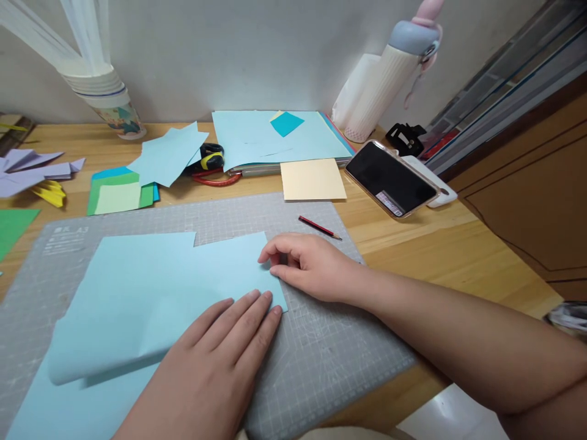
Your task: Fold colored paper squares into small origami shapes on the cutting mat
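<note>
A large sheet of light blue paper [137, 275] lies folded over itself on the grey cutting mat [330, 354]. Its near left part bulges up in a loose, uncreased fold, and a rectangular notch shows in the far edge. My left hand [229, 348] rests flat on the paper near its right end, fingers stretched out. At the right edge, my right hand [307, 266] is curled, with thumb and index fingertip close together at the paper. Whether the paper lies between those two fingertips is hard to see. A red and black pencil [320, 227] lies just beyond my right hand.
Behind the mat are a stack of paper [247, 137], a cream sheet [314, 180], scissors [211, 159] and green paper pieces [114, 195]. A phone [392, 180] and a tall bottle [389, 79] stand at the right, a paper cup [110, 107] at the left.
</note>
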`<state>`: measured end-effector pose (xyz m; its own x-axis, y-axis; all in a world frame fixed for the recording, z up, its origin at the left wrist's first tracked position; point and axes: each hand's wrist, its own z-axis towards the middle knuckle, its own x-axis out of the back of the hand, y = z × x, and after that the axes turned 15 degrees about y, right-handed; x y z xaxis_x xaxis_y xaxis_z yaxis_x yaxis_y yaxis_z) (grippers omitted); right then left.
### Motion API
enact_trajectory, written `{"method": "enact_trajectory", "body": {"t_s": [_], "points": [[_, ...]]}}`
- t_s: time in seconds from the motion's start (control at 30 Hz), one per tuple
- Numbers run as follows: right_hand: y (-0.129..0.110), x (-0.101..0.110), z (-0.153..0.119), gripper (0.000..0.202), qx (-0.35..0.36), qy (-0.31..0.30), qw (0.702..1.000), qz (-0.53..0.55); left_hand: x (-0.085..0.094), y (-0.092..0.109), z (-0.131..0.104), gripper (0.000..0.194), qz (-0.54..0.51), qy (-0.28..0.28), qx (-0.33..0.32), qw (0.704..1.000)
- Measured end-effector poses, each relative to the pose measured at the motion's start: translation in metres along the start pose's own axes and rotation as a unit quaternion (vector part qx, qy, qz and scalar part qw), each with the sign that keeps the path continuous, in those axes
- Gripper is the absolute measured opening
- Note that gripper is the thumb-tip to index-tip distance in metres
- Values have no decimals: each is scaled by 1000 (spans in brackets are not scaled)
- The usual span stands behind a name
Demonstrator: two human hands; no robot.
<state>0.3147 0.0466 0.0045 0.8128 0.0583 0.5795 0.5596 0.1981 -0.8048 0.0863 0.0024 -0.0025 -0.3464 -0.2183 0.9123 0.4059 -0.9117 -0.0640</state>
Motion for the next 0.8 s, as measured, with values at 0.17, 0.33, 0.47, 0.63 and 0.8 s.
{"method": "enact_trajectory", "body": {"t_s": [0.17,0.33,0.47,0.63,0.8], "points": [[8,-1,-2,19,0,88,994,64,1,0,1,58,11,30,-10,999],[10,5,-6,31,112,99,987,64,-2,-1,7,53,19,27,-8,999],[9,8,-8,40,160,49,986,-16,-6,-2,10,44,9,35,-17,999],[10,7,-8,41,114,53,992,5,-8,-2,10,42,0,35,6,999],[12,6,-6,41,102,52,993,34,-8,-4,12,42,-10,35,-6,999]]}}
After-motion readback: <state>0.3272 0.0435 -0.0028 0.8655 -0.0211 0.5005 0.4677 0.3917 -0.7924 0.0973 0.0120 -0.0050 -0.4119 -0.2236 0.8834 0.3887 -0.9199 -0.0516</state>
